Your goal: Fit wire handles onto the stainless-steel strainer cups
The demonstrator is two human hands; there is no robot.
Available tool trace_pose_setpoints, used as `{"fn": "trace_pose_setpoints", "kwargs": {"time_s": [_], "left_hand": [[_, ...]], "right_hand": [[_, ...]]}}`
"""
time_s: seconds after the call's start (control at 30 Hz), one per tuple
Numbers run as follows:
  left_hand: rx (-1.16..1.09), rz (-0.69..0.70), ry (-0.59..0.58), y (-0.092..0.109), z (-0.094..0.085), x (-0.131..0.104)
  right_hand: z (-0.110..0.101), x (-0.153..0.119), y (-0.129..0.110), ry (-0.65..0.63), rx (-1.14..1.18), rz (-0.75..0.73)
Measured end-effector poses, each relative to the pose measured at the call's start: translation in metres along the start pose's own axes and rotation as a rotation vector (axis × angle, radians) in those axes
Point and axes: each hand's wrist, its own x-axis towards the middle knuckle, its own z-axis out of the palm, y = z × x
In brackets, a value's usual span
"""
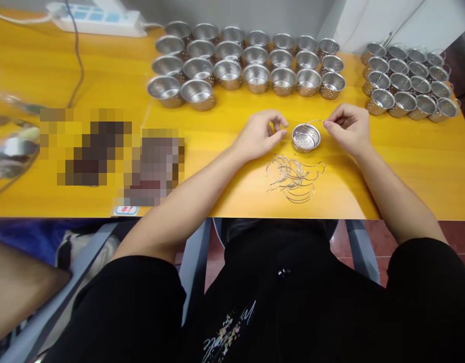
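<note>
A small perforated metal cup (pixel 306 143) stands on the yellow table between my hands. My right hand (pixel 348 127) pinches the end of a thin curved wire handle (pixel 314 121), which reaches over to the cup's rim; whether its far end is hooked in a hole I cannot tell. To the left of the cup is my left hand (pixel 260 133), its fingers loosely curled with thumb and forefinger apart, and nothing shows between them. Just in front of the cup lies a tangled pile of curved wire handles (pixel 293 176).
Rows of perforated cups (pixel 257 78) fill the table's back. More cups with wires on them (pixel 402 103) stand at the right. A power strip (pixel 100 21) with cables lies back left. Two blurred-out items (pixel 153 164) rest left of my arm. Another person's arm (pixel 20 287) shows lower left.
</note>
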Motion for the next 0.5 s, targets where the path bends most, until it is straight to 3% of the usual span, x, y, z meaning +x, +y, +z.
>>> {"fn": "trace_pose_setpoints", "kwargs": {"time_s": [0.2, 0.5], "left_hand": [[0.013, -0.057, -0.001, -0.001, -0.005, 0.002], [0.069, -0.085, -0.051, 0.014, -0.009, 0.001]], "right_hand": [[0.002, -0.001, 0.012, 0.009, -0.024, -0.009], [0.015, -0.001, 0.0, 0.051, -0.098, -0.022]]}}
